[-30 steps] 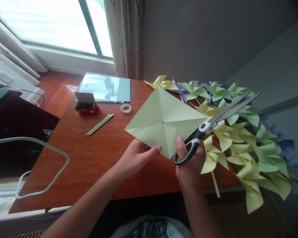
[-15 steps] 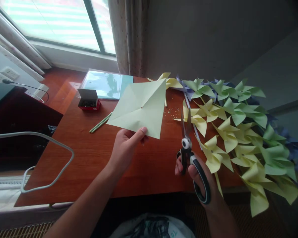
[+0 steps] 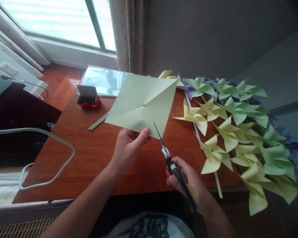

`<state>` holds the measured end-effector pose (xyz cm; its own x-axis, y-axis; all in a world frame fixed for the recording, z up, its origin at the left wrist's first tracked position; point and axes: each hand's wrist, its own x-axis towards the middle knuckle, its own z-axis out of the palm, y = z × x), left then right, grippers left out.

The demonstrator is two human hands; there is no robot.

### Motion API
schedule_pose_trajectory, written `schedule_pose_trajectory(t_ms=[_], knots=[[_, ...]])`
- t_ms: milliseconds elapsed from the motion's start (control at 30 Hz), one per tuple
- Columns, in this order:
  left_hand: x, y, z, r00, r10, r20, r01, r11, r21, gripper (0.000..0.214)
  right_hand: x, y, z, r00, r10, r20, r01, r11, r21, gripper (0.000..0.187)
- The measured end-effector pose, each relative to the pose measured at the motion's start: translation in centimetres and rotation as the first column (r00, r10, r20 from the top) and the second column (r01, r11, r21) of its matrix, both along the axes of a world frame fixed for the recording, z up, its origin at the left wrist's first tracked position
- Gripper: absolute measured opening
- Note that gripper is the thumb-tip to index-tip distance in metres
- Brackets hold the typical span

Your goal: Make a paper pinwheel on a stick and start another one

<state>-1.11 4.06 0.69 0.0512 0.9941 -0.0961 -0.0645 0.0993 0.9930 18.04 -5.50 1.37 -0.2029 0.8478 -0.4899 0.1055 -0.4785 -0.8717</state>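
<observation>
My left hand (image 3: 130,143) pinches the near edge of a pale green square sheet of paper (image 3: 136,96), thumb on top. Diagonal creases cross the sheet, and a small hole shows at its middle. In my right hand (image 3: 186,178) is a pair of scissors (image 3: 172,165) with black and white handles. One blade lies over the sheet's near right corner; the other blade is hidden, perhaps under the paper. Both hands are above the wooden table.
Many paper pinwheels in yellow (image 3: 212,153), green (image 3: 276,157) and purple (image 3: 291,145) crowd the table's right side. A small open box (image 3: 88,99), thin green sticks (image 3: 98,121) and a clear folder (image 3: 103,81) lie at the left. Paper bits (image 3: 175,109) lie beyond the sheet. A white cable (image 3: 64,162) loops over the left edge.
My right hand has brought the scissors left and turned them, so a blade now overlaps the sheet's near right corner. The sheet has shifted slightly and flattened in my left hand.
</observation>
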Motion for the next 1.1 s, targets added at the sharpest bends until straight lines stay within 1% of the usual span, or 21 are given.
schedule_pose_trajectory(t_ms=[133,267,567,700,867,1100], knots=[[0.08,-0.01,0.28,0.999,-0.022,-0.026,0.023,0.999,0.025,0.029,-0.12,0.21,0.19,0.999,-0.004,-0.052,0.004,1.000,-0.006,0.050],[0.12,-0.01,0.40,0.999,-0.041,-0.006,0.041,0.999,0.028,0.027,0.06,0.14,0.35,0.997,0.009,-0.078,-0.010,1.000,-0.005,0.049],[-0.07,0.13,-0.19,0.998,-0.062,0.033,0.061,0.998,0.005,0.025,0.18,0.07,-0.20,0.993,0.015,-0.113,-0.016,1.000,-0.009,0.052],[-0.05,0.04,-0.18,0.996,-0.066,0.054,0.065,0.998,0.019,0.025,0.18,0.00,-0.26,0.991,0.018,-0.132,-0.020,1.000,-0.007,0.051],[0.07,0.08,-0.01,0.996,-0.056,0.071,0.054,0.998,0.034,0.024,0.13,-0.03,-0.16,0.992,0.031,-0.121,-0.031,1.000,0.004,0.051],[0.00,0.11,-0.25,0.993,-0.071,0.089,0.068,0.997,0.042,0.023,0.11,0.08,-0.04,0.995,0.038,-0.090,-0.035,0.999,0.028,0.049]])
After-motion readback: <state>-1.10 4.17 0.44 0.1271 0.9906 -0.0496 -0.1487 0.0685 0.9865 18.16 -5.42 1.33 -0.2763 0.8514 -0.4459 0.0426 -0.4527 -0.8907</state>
